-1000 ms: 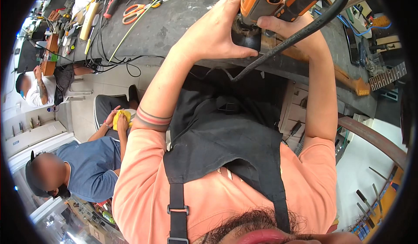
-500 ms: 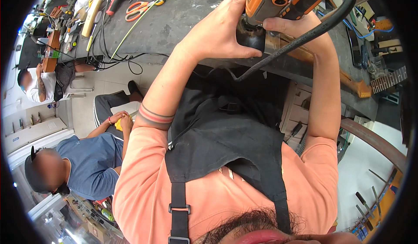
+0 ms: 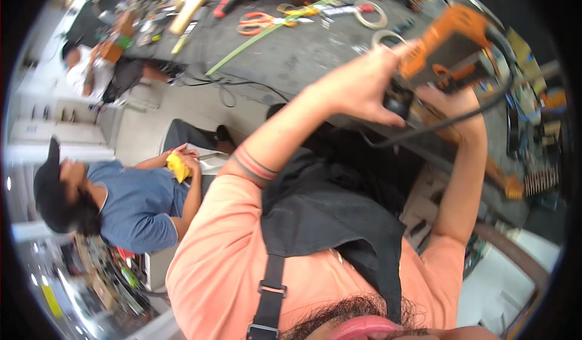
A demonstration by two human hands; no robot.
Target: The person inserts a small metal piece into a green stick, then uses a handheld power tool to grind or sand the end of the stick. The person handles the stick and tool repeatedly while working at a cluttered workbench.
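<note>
Orange and black, the corded power tool is at the near edge of the workbench; what its base touches is unclear. The view has just swung, carrying the orange-handled scissors rightward. Left hand and right hand stay clasped around the tool, so work seems uninterrupted.

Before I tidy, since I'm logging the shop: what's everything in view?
workbench: one, dark grey, ahead
power tool: one, orange and black, centre right
rings: two, pale, on workbench
large scissors: one, orange handles, workbench
strip: one, green, across workbench
headstock: one, tan, right
co-workers: two, blue and white tops, left
cloth: one, yellow, nearer co-worker
clutter: uncounted, mixed, workbench's far left
left hand: one, bare, at tool
right hand: one, bare, at tool
</note>
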